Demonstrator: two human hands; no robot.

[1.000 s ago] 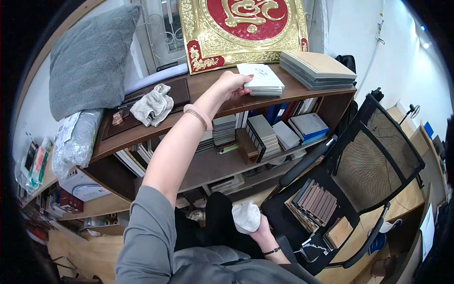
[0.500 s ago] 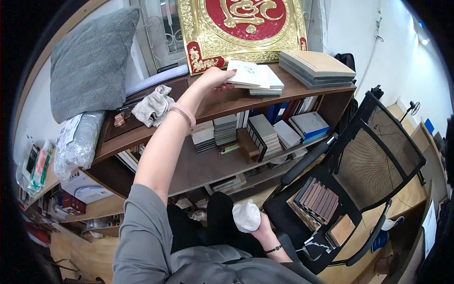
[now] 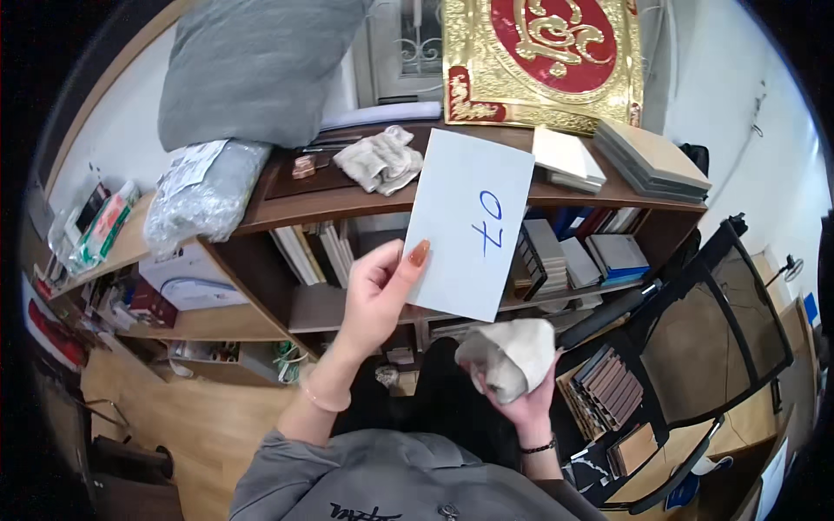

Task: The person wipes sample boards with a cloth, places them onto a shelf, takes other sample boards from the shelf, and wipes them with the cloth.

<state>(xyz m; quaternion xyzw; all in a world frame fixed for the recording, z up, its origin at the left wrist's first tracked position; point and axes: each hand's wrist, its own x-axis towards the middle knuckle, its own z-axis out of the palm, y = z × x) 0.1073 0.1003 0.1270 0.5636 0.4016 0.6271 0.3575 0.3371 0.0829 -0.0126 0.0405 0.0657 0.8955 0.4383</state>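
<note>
A: Left hand (image 3: 378,291) sits mid-frame, its grip pinching the lower left corner of a white card (image 3: 469,224), thumb on the front, blue handwriting on the card's right half

B: And the right hand (image 3: 521,395)?

A: Just below the card, lower centre, grip clenched around a bunched beige cloth (image 3: 508,356)

B: What could go wrong?

A: As I judge it, the card hangs from one corner only, so a loose pinch could let it swing or drop toward the floor (image 3: 187,417); the cloth is close under its bottom edge and could smudge the ink if they rub

B: Packages and signs?

A: A large gold-framed plaque (image 3: 543,61) with a red round centre leans at the top middle, on the shelf (image 3: 347,201). A silvery plastic bag (image 3: 195,200) with a white label lies at the upper left, under a grey cushion (image 3: 252,69). A second beige cloth (image 3: 380,159) rests on the shelf top left of the card. Stacked flat sample boards (image 3: 651,161) sit at the upper right, a white box (image 3: 187,278) at the left, lower down
</note>
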